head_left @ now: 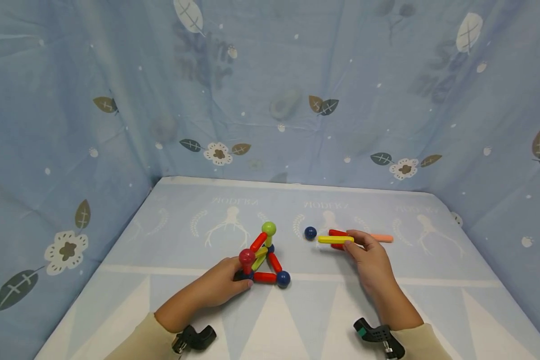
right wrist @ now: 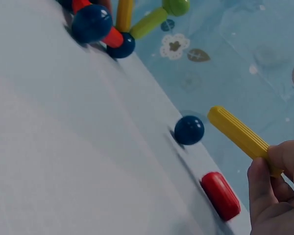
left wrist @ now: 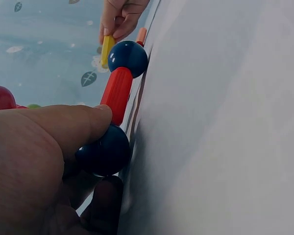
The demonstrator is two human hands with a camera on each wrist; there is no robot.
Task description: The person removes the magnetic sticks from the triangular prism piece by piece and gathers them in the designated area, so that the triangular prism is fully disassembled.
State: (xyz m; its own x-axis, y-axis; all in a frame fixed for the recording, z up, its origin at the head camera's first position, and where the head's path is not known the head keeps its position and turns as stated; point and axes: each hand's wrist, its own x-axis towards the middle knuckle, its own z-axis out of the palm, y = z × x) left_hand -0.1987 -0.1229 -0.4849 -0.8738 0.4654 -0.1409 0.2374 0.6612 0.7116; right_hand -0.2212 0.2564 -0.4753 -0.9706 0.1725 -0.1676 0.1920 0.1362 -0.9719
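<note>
Right of lower centre, one yellow ridged rod [head_left: 335, 240], pinched by the right hand [head_left: 372, 262], could, swung left, set the glossy navy ball [head_left: 310, 233] rolling; lower centre, one multicoloured rod-and-ball frame [head_left: 264, 277], gripped by the left hand [head_left: 220, 284], could separate if jolted.

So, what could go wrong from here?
1. The loose blue ball could roll away if the right hand or the yellow rod bumps it; nothing visible holds it in place.
2. The ball-and-rod structure might twist or come apart if pushed, since the left hand grips it low at one corner.
3. The yellow rod could swivel or slip, being pinched near one end.
</note>
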